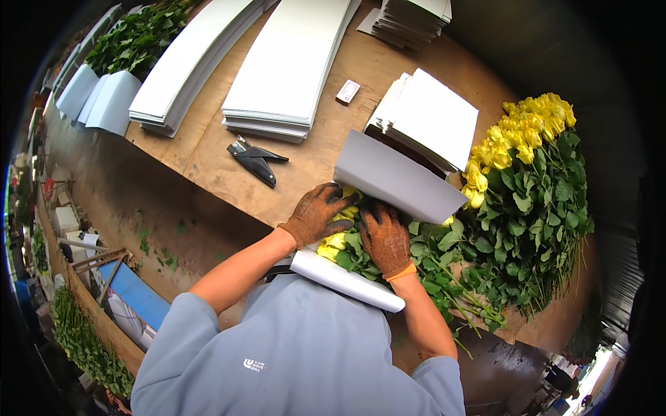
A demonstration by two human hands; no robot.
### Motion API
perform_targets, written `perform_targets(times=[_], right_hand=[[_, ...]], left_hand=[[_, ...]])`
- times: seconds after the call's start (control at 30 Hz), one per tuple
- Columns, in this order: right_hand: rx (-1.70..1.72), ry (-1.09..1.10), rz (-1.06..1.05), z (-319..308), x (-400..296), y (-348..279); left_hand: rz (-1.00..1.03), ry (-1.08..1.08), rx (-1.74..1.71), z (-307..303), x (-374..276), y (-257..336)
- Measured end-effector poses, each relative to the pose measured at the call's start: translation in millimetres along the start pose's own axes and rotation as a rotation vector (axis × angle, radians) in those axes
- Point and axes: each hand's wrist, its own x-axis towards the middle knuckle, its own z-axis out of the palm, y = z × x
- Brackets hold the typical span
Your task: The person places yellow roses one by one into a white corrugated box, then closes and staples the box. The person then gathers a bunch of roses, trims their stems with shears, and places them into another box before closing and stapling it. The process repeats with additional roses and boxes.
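My left hand (317, 216), in a stained brown work glove, has its fingers and thumb curled around yellow rose heads (333, 245). My right hand (386, 239), gloved alike, rests palm down on the roses' green leaves (359, 257); its fingertips are partly hidden, so its grip is unclear. These roses lie on a wrapping sheet whose near edge (348, 281) curves up against my body. On the far side, the sheet's grey flap (398, 177) stands up beyond both hands.
A black stapler (255, 160) and a small box (348, 92) lie on the wooden table (208, 161). Long white sheets (291, 62) and shorter sheets (429, 117) stand in stacks. Many yellow roses (536, 125) with leafy stems are piled at right. Wrapped greenery (138, 41) sits far left.
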Motion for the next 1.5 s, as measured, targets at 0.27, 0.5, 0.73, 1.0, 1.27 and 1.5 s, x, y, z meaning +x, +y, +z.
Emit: perform_targets(times=[0.27, 0.5, 0.73, 1.0, 1.27, 1.5], right_hand=[[0.2, -0.018, 0.043, -13, 5, 3], [0.355, 0.135, 0.289, -108, -22, -18], [0.302, 0.172, 0.378, -145, -33, -70], [0.602, 0.027, 0.324, -135, 4, -85], [1.666, -0.301, 0.721, -64, 117, -106], [1.031, -0.443, -0.278, -154, 63, -147]], left_hand=[[-0.019, 0.031, -0.057, -3, 2, -2], [-0.015, 0.023, -0.205, -34, 0, -22], [-0.254, 0.141, 0.543, -142, 57, -144], [-0.178, -0.077, 0.45, -182, 16, -167], [0.227, 0.026, 0.027, -223, -123, -48], [-0.68, 0.437, -1.013, -219, -110, -162]])
